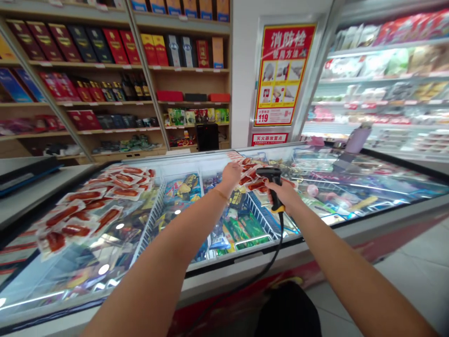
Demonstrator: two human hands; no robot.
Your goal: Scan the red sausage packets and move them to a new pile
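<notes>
My right hand (283, 194) is wrapped round the handle of a black and yellow barcode scanner (269, 174), its cable running down in front of the freezer. The scanner head is just above a pile of vacuum-packed sausages (249, 180) on the glass. At the left edge of that pile, my left hand (231, 175) has its fingers curled in; what they hold is hidden. A red-and-white striped piece (234, 156) shows just beyond the left fingers. A larger heap of packed sausages (122, 179) lies on the glass to the left.
The chest freezer (238, 264) holds wire baskets of packaged food under sliding glass. A purple bottle (358, 138) stands on its right far side. Shelves of boxes (189, 68) line the back wall, and a lit chiller (379, 100) is at the right.
</notes>
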